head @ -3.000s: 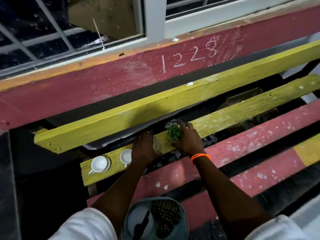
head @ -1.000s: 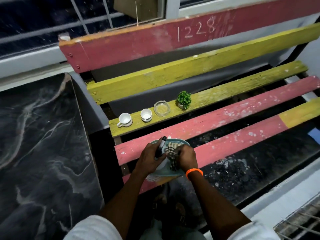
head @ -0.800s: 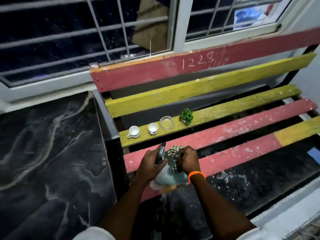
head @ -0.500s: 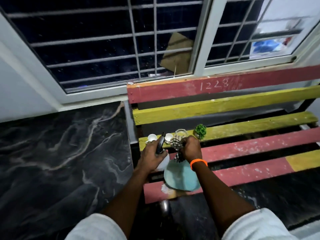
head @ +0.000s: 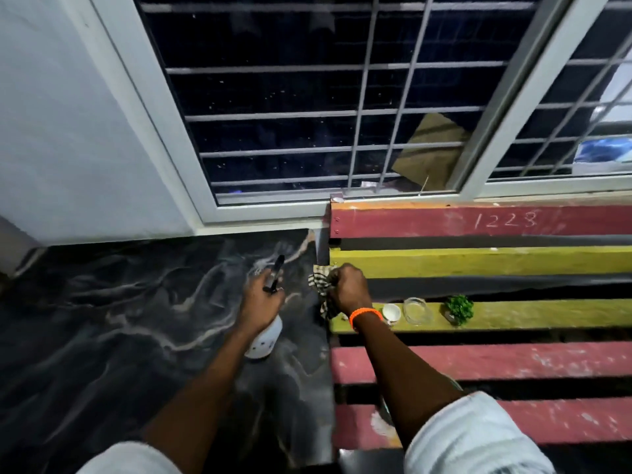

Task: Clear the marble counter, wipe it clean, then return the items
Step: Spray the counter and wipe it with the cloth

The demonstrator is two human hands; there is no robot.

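The black marble counter [head: 119, 319] with pale veins fills the lower left. My left hand [head: 260, 299] is over its right part, shut on a white spray bottle [head: 265, 338] with a black nozzle. My right hand [head: 349, 289], with an orange wristband, grips a checked cloth [head: 319, 285] at the counter's right edge. On the yellow slat of the bench [head: 533, 314] stand a white cup [head: 391, 313], a glass ashtray [head: 415, 309] and a small green plant [head: 458, 307].
The slatted red and yellow bench [head: 496, 360] adjoins the counter's right side, with dark gaps between slats. A barred window [head: 325, 97] runs along the back. A white wall [head: 61, 131] closes the left.
Both hands rose from the tray on the bench and swung left to the counter, carrying the bottle and cloth. My view turned left and up; the tray is out of sight.
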